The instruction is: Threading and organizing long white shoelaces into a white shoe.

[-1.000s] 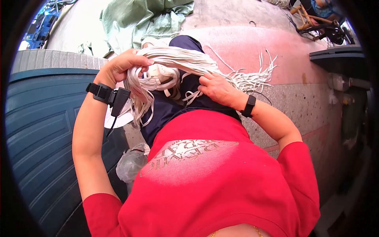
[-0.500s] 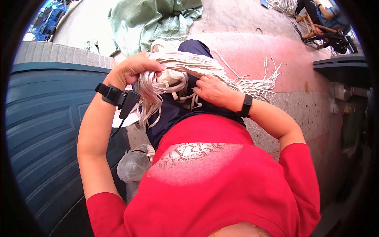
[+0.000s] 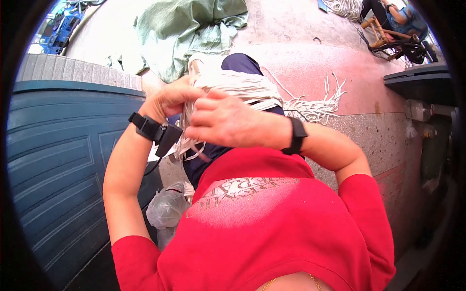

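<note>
A thick bundle of flat white cords (image 3: pixel 242 85) lies across my lap over dark trousers, and its loose ends trail onto the floor at the right. My left hand (image 3: pixel 175 99) grips the bundle's left end, thumb toward the right hand. Close against it, my right hand (image 3: pixel 230 121) is curled, fingers pointing left and slightly blurred. The right hand's fingertips meet the left hand's; whatever is pinched between them is hidden. Strands hang below both hands at the left knee.
A blue panelled door or cabinet (image 3: pixel 53 145) runs along my left. Crumpled green sheeting (image 3: pixel 189 34) lies ahead. Clear plastic bags (image 3: pixel 167 208) sit by my left hip. At the far right are another person (image 3: pixel 403 19), a wooden-framed stool (image 3: pixel 381 34) and a dark ledge (image 3: pixel 417 77).
My right hand has left the middle of the bundle and moved left up to my left hand. The left hand has shifted slightly right and down, still holding the cords.
</note>
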### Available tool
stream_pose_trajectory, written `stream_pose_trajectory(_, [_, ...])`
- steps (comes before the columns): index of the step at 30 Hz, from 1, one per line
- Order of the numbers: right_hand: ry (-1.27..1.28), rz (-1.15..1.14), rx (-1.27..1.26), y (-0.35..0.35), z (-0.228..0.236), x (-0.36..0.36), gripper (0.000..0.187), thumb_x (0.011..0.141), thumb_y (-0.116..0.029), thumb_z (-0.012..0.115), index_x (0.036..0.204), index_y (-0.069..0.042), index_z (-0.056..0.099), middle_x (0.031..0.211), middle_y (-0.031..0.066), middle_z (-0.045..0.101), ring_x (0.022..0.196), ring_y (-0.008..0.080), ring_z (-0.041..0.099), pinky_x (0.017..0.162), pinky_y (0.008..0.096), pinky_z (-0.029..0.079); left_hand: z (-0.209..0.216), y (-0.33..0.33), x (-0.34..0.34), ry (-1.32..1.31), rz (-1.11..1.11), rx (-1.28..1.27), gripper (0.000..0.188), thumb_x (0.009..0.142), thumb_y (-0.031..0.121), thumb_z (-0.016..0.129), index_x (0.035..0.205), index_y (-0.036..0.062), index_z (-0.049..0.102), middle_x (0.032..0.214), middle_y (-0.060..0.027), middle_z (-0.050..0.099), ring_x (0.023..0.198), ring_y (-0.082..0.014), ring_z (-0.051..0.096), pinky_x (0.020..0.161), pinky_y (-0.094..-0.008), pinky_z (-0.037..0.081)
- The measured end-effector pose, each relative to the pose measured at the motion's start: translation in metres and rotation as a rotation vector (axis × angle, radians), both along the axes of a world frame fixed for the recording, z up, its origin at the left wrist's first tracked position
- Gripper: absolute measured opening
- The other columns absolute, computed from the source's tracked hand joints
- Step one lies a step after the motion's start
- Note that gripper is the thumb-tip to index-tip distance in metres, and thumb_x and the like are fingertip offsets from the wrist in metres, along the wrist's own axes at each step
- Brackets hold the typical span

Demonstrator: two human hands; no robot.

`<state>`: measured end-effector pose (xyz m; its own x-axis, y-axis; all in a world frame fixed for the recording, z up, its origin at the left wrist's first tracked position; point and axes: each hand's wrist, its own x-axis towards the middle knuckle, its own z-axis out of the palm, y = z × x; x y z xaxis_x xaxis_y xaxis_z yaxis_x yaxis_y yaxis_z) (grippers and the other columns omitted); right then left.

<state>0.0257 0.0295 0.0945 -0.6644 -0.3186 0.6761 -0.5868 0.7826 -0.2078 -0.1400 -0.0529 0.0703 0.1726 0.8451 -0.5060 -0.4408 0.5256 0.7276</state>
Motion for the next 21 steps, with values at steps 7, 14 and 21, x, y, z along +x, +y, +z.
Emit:
stream_pose_trajectory(7, [0.151, 0.035, 0.071, -0.033, -0.024, -0.003, 0.016, 0.064, -0.021, 0.052, 0.075, -0.010, 0.053, 0.069, -0.0023, 0.045, 0.072, 0.0130, 0.043, 0.067, 0.0272, 0.034, -0.007, -0.022, 0.017, -0.034, -0.111, -0.100, 0.036, 0.075, 0.004, 0.056, 0.111, -0.0025, 0.051, 0.101, -0.0075, 0.058, 0.086, -0.0122, 0.055, 0.077, -0.0265, 0.045])
stream_pose_trajectory(14, [0.105, 0.043, 0.106, -0.042, -0.032, -0.005, 0.014, 0.064, -0.022, 0.051, 0.072, -0.010, 0.053, 0.070, -0.0035, 0.047, 0.072, 0.0134, 0.043, 0.068, 0.0258, 0.032, -0.007, -0.022, 0.034, 0.029, -0.115, -0.121, 0.035, 0.076, 0.000, 0.052, 0.111, -0.0005, 0.051, 0.099, -0.0055, 0.057, 0.083, -0.0108, 0.054, 0.073, -0.0257, 0.046])
stream_pose_trajectory(21, [0.060, -0.004, 0.111, -0.028, -0.032, 0.017, 0.023, 0.070, -0.020, 0.053, 0.090, -0.010, 0.058, 0.100, 0.0033, 0.054, 0.098, 0.0155, 0.047, 0.086, 0.0320, 0.035, 0.009, -0.008, 0.044, -0.030, 0.002, -0.036, 0.046, 0.070, -0.001, 0.059, 0.115, -0.0013, 0.047, 0.101, -0.0085, 0.058, 0.090, -0.0144, 0.055, 0.082, -0.0270, 0.044])
